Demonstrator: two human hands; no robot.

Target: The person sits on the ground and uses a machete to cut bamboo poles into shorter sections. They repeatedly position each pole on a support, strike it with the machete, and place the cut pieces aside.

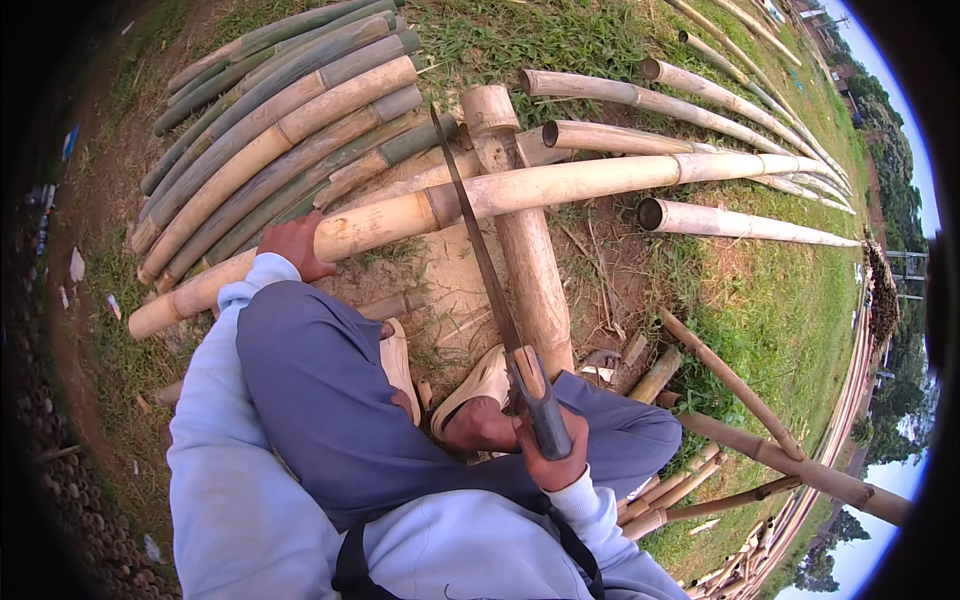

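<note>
A long pale bamboo pole point(590, 182) lies across in front of me, resting over a thick bamboo post point(535, 270). My left hand point(296, 246) is wrapped over the pole's left part. In my right hand point(553, 450) is the dark handle of a handsaw point(478, 235). Its long narrow blade reaches away from me and crosses the pole near a dark node, just left of the post. Whether the teeth have bitten into the bamboo I cannot tell. Beneath the pole, pale sawdust point(455, 275) covers the ground between my feet and the post.
Cut bamboo lengths point(290, 125) are piled at the far left. Several long poles point(720, 220) stretch away to the right over the grass. By my right knee stands a frame of bamboo sticks point(770, 455). A short offcut point(393, 304) lies near my sandals point(475, 385).
</note>
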